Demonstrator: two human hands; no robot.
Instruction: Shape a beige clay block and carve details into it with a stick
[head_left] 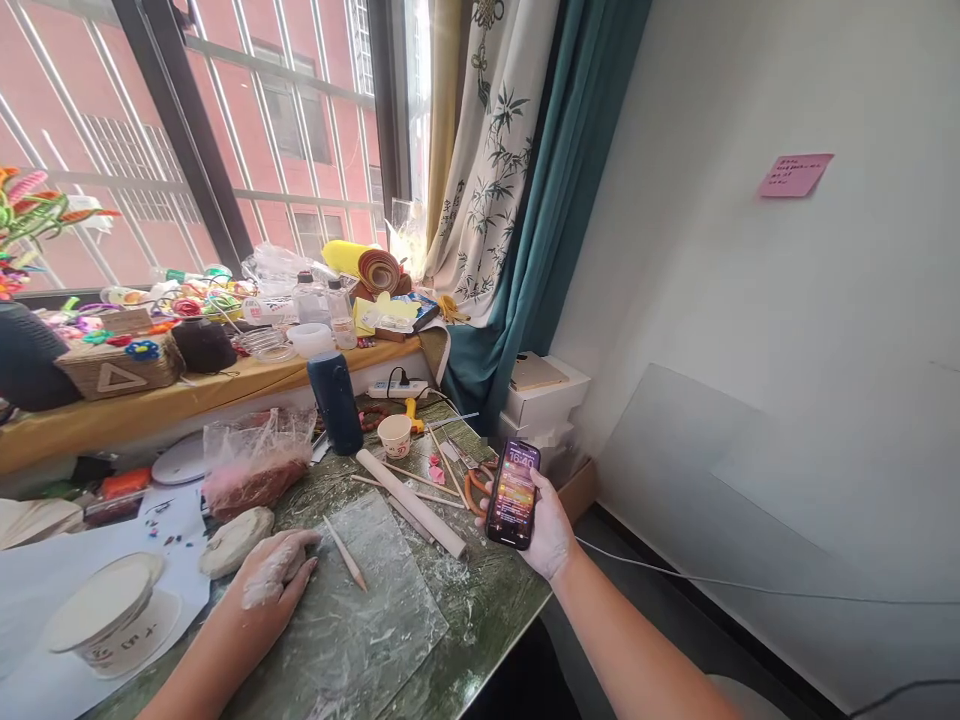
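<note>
My left hand [274,570] is dusted white with flour. The phone [513,494] in my right hand [546,530] is black, its screen glowing purple and orange. The tabletop [487,600] is mottled green. The rolling pin [411,503] is pale wood, the bottle [335,402] dark navy, the paper cup [394,436] white with red marks. The curtain [559,190] is teal, beside a cream one [499,150] printed with dark bamboo. A pink note [795,174] sits on the white wall.

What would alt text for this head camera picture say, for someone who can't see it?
A person's right hand holds a lit smartphone at the edge of a cluttered green craft table, while the clay-dusted left hand rests on a clear plastic sheet. A white rolling pin and a dough-like lump lie nearby, below a window.
</note>
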